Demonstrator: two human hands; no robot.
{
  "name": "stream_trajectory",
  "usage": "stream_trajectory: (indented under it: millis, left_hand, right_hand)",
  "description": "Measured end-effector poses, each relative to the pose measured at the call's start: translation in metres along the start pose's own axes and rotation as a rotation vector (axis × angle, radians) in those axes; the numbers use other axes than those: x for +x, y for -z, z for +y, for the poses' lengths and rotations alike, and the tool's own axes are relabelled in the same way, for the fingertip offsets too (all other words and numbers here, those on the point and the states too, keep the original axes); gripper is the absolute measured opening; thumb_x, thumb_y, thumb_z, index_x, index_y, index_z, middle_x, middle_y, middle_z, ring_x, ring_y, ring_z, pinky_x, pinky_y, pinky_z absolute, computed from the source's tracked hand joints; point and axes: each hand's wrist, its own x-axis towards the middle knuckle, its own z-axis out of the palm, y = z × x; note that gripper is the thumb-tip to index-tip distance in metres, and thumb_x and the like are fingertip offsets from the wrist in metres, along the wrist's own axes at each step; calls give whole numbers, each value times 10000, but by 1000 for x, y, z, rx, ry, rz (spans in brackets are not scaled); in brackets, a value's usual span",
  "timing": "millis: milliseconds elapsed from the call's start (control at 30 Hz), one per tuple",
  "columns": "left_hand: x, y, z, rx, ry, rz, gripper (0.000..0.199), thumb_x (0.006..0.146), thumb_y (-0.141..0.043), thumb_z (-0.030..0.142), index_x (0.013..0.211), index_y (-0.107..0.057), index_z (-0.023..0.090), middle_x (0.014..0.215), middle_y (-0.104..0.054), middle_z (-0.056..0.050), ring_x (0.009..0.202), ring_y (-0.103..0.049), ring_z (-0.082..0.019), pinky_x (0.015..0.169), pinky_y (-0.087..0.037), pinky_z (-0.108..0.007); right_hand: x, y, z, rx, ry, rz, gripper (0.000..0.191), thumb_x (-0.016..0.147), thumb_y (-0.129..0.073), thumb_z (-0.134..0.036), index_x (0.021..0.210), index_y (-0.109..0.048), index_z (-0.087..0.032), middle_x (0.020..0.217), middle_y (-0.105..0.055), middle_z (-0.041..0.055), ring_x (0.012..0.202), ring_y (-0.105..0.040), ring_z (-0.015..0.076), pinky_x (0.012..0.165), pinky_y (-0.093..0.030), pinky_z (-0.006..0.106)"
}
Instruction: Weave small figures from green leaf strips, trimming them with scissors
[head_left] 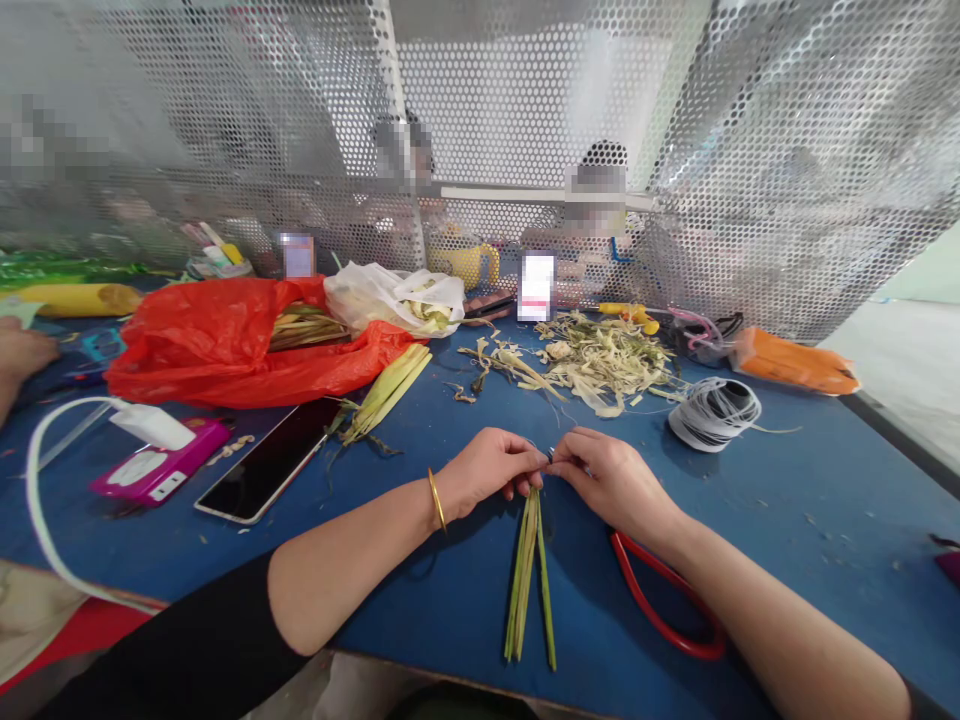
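My left hand point(502, 462) is closed, pinching the top of a small bundle of thin yellow-green plant strips point(523, 585). The bundle hangs toward the front edge of the table, its lower ends fanned slightly apart. Close against it, fingertips almost touching, my right hand point(611, 475) is also closed in a pinch. A tiny pale tip shows between the fingertips, too small to name. Under my right wrist lies a red loop handle point(675, 625); the rest of that tool is hidden. A spool of white thread point(714, 413) stands to the right.
Behind my hands are plant scraps point(604, 360), a propped phone point(536, 287) and an orange packet point(795, 362). Leftward lie a red plastic bag point(202, 345), leaf strips point(390, 393), a dark phone point(266, 465) and a magenta power strip point(161, 465). Another person's hand point(22, 355) appears at far left.
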Motion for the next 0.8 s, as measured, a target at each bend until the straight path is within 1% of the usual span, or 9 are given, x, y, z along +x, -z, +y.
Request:
stream_trajectory:
  millis: [133,233,300,367,433,500,600,700,800]
  left_hand:
    - [1,0,0,-25,11,65,126,704,-658,228,779,-678,129,639,-638,-6,519,-538,-73,418,-362,-168]
    - [1,-1,0,-16,5,83,116,671,-672,201,765,-675,133,556,-593,16,497,-528,-76,404,-342,-167]
    - [0,-1,-1,-3,-8,72,131,652,-691,213,754,-663,136,545,-584,22,491,-523,-77,399,-324,-166]
    - [-1,-1,-1,24,-30,50,149,640,-705,227,749,-653,139,573,-603,18,497,-526,-77,406,-316,-166]
    - [-1,-2,-1,48,-64,23,141,641,-708,227,733,-647,139,607,-627,9,509,-531,-76,435,-336,-171]
    - [-1,-2,-1,59,-104,2,110,645,-702,208,707,-645,137,628,-644,1,535,-544,-80,487,-375,-182]
    - [0,-1,-2,101,-162,0,83,643,-701,190,687,-653,139,631,-649,-1,567,-556,-92,553,-415,-200]
    - [2,1,-3,219,-225,26,60,677,-671,193,716,-669,147,620,-640,6,561,-558,-99,562,-426,-205]
    - [1,3,-3,373,-297,104,69,716,-628,180,745,-689,166,682,-678,-5,618,-600,-116,599,-442,-204]
  right_hand:
    - [0,1,-1,113,-33,-45,127,815,-582,-222,692,-598,-201,675,-578,-22,619,-504,116,567,-359,224]
    - [1,2,1,227,-62,-140,128,800,-581,-240,682,-603,-197,619,-573,-36,581,-509,108,533,-362,214]
    - [2,1,3,315,-117,-144,124,810,-555,-263,716,-598,-194,619,-578,-34,573,-536,111,532,-391,217]
    - [3,-1,5,438,-179,-53,96,810,-531,-259,861,-584,-197,738,-622,-14,581,-575,110,552,-441,229]
    - [4,-4,6,570,-200,30,225,796,-513,-231,1018,-528,-201,918,-644,24,585,-598,105,582,-486,251]
    - [5,-8,6,650,-171,-18,293,780,-501,-195,1073,-500,-197,968,-650,43,585,-607,107,603,-507,268]
    - [5,-11,4,572,-116,-108,282,760,-479,-118,1023,-542,-199,853,-679,18,661,-628,131,646,-495,262]
    - [4,-10,3,383,-60,-80,312,758,-461,-72,1012,-572,-214,798,-693,-6,713,-631,140,653,-454,244]
    - [3,-9,3,273,-26,-73,295,767,-466,-73,995,-577,-222,787,-691,-15,699,-617,140,624,-418,231]
